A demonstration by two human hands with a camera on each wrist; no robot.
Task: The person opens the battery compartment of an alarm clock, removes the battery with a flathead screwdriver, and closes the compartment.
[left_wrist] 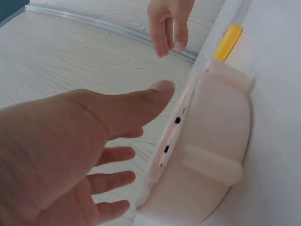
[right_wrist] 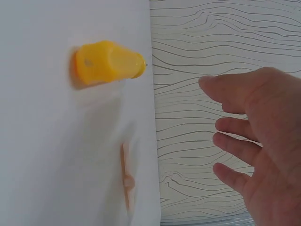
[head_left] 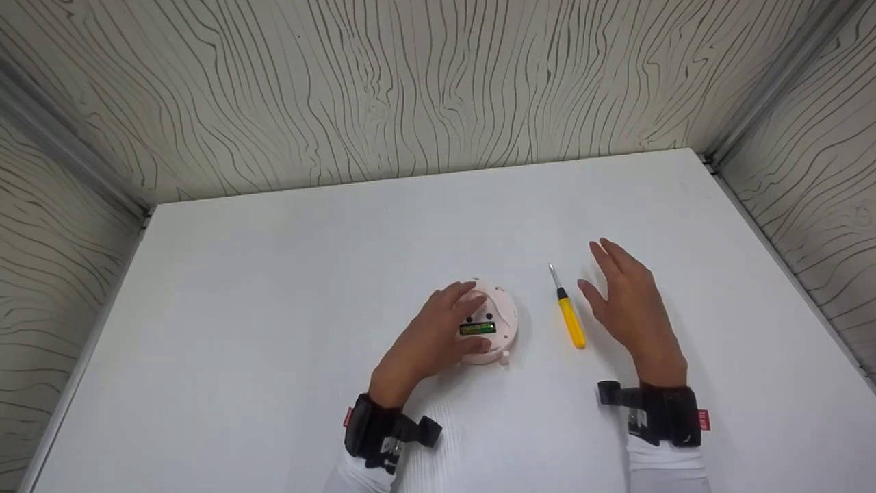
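Note:
A round pale pink clock point(head_left: 505, 322) lies face down on the table, its back upward. A green battery point(head_left: 478, 329) sits in the slot on that back. My left hand point(head_left: 438, 329) is over the clock with fingers and thumb spread apart; the left wrist view shows a gap between the fingers point(left_wrist: 113, 181) and the clock's side point(left_wrist: 211, 132). Nothing is in my right hand point(head_left: 633, 308), raised to the right of a screwdriver point(head_left: 569, 318) with a yellow handle. The screwdriver's metal tip points toward the back wall.
On the white table point(head_left: 274, 308), a thin pinkish piece point(right_wrist: 126, 181) shows in the right wrist view; the right hand hides it in the head view. Wood-patterned panels point(head_left: 410, 89) stand at the back and both sides.

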